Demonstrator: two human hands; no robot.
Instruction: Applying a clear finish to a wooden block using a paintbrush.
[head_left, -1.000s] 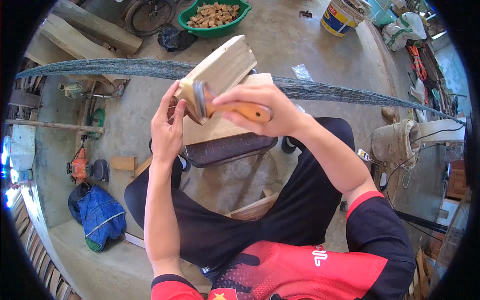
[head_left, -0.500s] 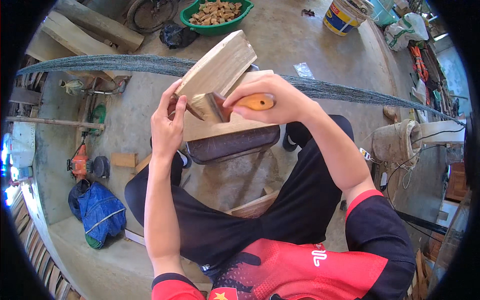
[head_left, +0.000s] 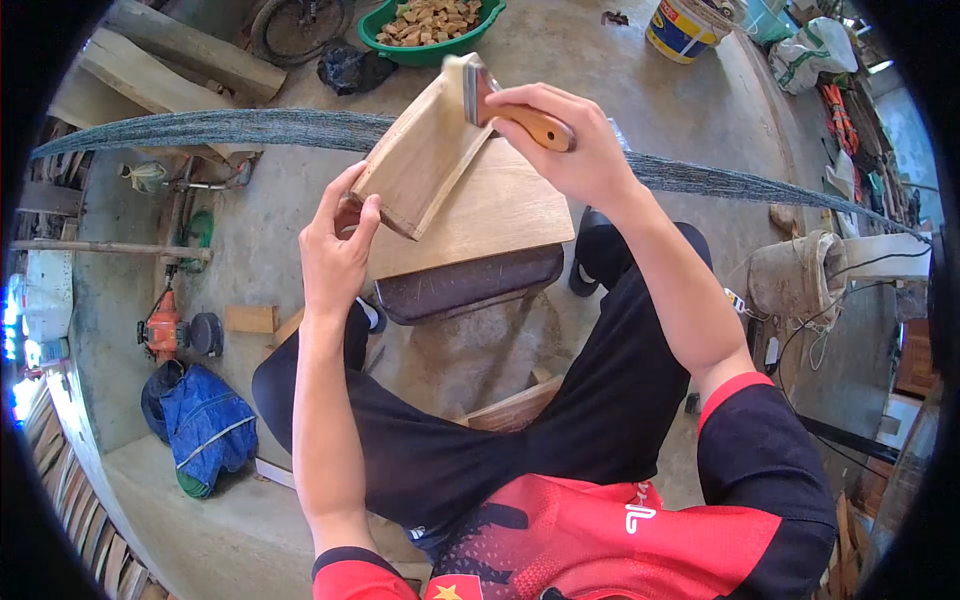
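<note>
My left hand (head_left: 338, 240) grips the near end of a wooden piece (head_left: 425, 155) with raised edges, like a shallow box or drawer, tilted up away from me. In my right hand (head_left: 565, 135) is a wide paintbrush (head_left: 537, 122), held by its wooden handle. Its pale bristles touch the far end of the wooden piece. Beneath lies a flat light-brown board (head_left: 500, 225), resting on a dark plastic container (head_left: 470, 290) between my knees.
A dark net-like band (head_left: 240, 125) stretches across behind the work. Farther back stand a green basin (head_left: 425, 50) of wood chunks and a paint bucket (head_left: 685, 35). On the left lie a blue bag (head_left: 208, 420), an orange machine (head_left: 162, 325) and a wood block (head_left: 251, 319).
My right hand has swept the brush away from me, from the near end of the wooden piece to its far end. The piece has tipped more upright in my left hand.
</note>
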